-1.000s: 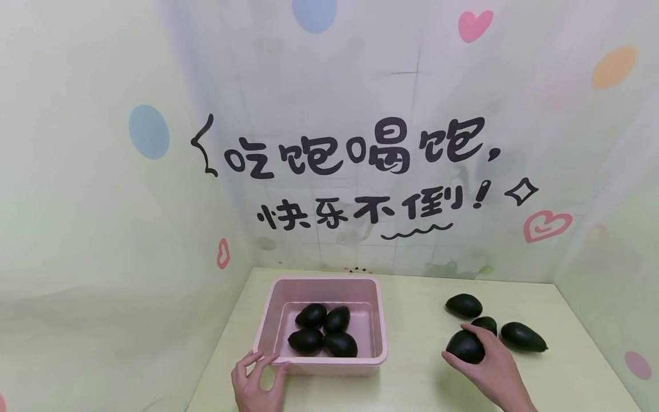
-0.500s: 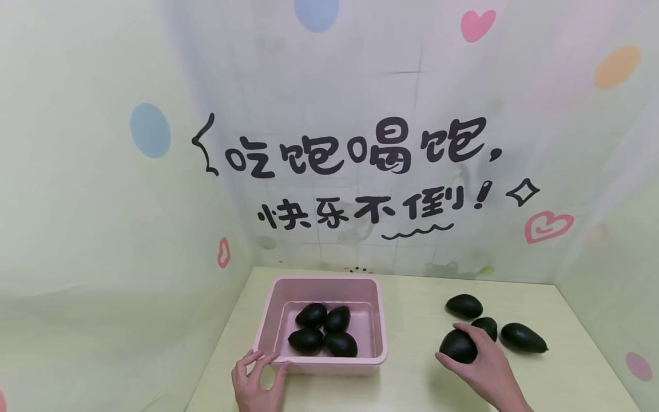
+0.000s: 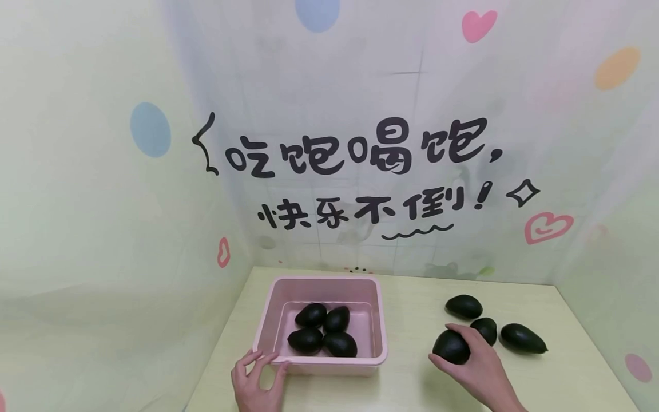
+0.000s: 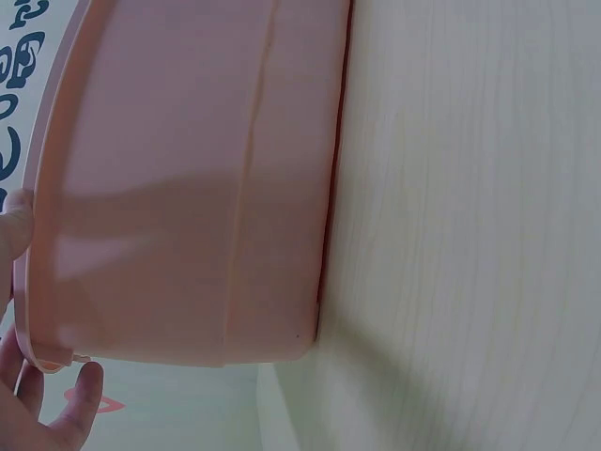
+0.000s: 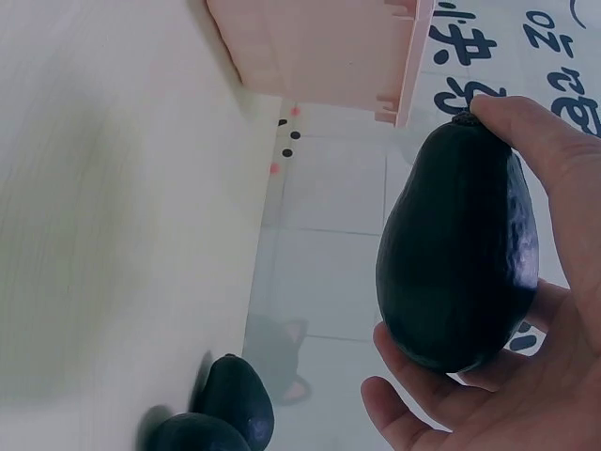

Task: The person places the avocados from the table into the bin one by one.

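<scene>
My right hand (image 3: 479, 363) grips a dark avocado (image 3: 451, 347) raised over the right part of the table. In the right wrist view, the thumb presses the avocado's (image 5: 457, 249) stem end and the fingers support its broad end. My left hand (image 3: 257, 382) holds the front-left corner of the pink plastic bin (image 3: 329, 361); in the left wrist view its fingers (image 4: 86, 399) bend around the rim corner. Several dark avocados (image 3: 337, 319) lie inside the bin.
To the right, three more avocados lie on the pale wooden table (image 3: 412, 309): one at the back (image 3: 464, 306), one beside my right hand (image 3: 484, 331), and a longer one (image 3: 523, 338) farther right. A printed wall sheet (image 3: 329, 103) borders the table.
My right hand has moved a little to the left with the avocado, farther from the three on the table. My left hand and the bin have stayed in place.
</scene>
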### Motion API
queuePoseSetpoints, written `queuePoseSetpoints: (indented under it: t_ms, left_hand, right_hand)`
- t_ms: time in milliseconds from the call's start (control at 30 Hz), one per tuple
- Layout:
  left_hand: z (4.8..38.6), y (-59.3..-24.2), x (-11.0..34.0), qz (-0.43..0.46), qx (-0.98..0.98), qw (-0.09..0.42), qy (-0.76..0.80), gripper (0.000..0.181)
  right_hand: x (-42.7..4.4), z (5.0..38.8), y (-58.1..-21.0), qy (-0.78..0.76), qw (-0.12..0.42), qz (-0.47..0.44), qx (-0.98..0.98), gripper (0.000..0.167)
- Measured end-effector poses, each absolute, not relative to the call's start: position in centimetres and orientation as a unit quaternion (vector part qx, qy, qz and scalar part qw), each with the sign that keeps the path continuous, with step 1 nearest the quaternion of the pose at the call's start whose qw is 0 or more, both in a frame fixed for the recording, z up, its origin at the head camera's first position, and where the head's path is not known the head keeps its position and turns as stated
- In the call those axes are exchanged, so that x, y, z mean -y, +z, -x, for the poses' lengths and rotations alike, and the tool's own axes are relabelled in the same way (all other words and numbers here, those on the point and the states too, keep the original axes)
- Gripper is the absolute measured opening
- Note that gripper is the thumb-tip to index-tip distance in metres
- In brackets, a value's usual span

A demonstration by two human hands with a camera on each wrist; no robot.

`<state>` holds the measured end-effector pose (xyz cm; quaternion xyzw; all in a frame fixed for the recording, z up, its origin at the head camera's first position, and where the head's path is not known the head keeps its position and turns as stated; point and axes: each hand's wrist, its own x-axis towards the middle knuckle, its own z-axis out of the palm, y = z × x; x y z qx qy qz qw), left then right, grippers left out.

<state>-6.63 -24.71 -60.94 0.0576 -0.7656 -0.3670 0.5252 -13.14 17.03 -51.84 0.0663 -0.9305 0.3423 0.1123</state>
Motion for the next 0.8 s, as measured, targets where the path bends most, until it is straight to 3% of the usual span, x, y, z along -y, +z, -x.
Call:
queuePoseSetpoints:
  t_ms: [100,267,800]
  left_hand:
    - [6.6,-61.1,24.7,-0.061,0.766,0.524,-0.367,0.047]
    - [6.5,-60.9,24.6,-0.071,0.775,0.514,-0.361,0.032]
    - [6.2,-60.3,24.3,-0.08,0.78,0.503,-0.362,0.035]
  right_hand:
    - [-16.9,13.2,-51.8,0.339,0.114,-0.07,0.931,0.072]
    - [-16.6,13.4,-51.7,0.337,0.116,-0.075,0.931,0.073]
    - [-15.3,14.1,-50.7,0.335,0.12,-0.099,0.929,0.071]
